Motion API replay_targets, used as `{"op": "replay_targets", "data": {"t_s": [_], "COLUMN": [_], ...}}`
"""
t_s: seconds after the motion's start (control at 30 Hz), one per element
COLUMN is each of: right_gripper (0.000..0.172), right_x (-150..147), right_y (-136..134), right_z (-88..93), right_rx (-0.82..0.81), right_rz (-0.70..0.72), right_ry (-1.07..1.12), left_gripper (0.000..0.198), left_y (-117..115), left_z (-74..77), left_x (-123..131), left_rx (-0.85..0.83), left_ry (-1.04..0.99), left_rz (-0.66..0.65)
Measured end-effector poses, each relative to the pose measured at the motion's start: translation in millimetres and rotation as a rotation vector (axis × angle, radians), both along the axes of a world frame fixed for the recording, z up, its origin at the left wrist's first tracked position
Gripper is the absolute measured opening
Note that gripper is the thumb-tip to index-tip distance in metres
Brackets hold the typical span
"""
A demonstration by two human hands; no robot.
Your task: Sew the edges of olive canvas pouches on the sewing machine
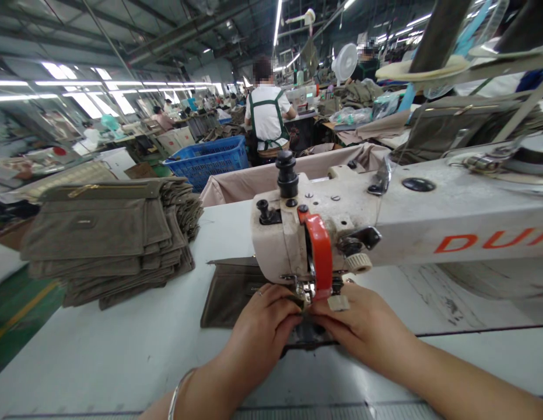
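Left hand [262,333] and right hand [363,328] pinch a brown fabric pouch [230,297] at a sewing machine [297,233] foot;

left hand curled, fingertips pressed toward the right hand's, ring on one finger, bangle [175,398] on wrist; right hand's fingers angled in from the other side, a small beige tag [339,303] just beside them; exact grip partly hidden by fingers; pouch lies flat on the white table [122,356], its edge under the machine head by the presser foot [304,291]; stack of matching pouches [109,245] on the table to the left; cloth-lined bin [293,166] behind the machine; blue plastic crate [210,160] beyond it; co-worker [266,111] in white shirt and green apron sits farther ahead, facing away.
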State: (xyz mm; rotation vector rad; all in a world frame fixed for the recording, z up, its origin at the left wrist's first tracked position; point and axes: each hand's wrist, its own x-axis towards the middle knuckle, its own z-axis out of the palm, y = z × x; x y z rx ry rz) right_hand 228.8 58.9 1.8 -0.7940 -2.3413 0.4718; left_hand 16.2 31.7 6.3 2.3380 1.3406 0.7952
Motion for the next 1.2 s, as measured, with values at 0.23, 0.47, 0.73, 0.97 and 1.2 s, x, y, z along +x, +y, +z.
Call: {"op": "replay_targets", "data": {"t_s": [0.23,0.47,0.73,0.97,1.2], "right_gripper": [0.018,0.017,0.015,0.022,0.014], "right_x": [-0.6,36.5,21.0,-1.7,-1.3], "right_y": [-0.1,17.8,-2.3,-16.4,-15.5], "right_z": [4.5,6.0,13.1,-2.3,-1.1], "right_rx": [-0.191,-0.06,0.049,0.027,0.021], "right_rz": [0.015,-0.209,0.015,0.122,0.129], "right_ry": [0.12,-0.121,-0.192,-0.236,-0.198], "left_gripper": [0.011,0.011,0.023,0.023,0.031], "left_y": [-0.1,-6.3,-9.2,-11.4,-11.5], "left_z": [-3.2,1.5,-7.5,-10.0,-13.6], "left_x": [-3.5,-1.9,-2.2,-2.7,-0.2], "left_rx": [0.009,0.031,0.115,0.249,0.299], "left_ry": [-0.008,-0.042,0.063,0.176,0.388], "left_rz": [0.001,-0.015,0.057,-0.06,-0.178]}}
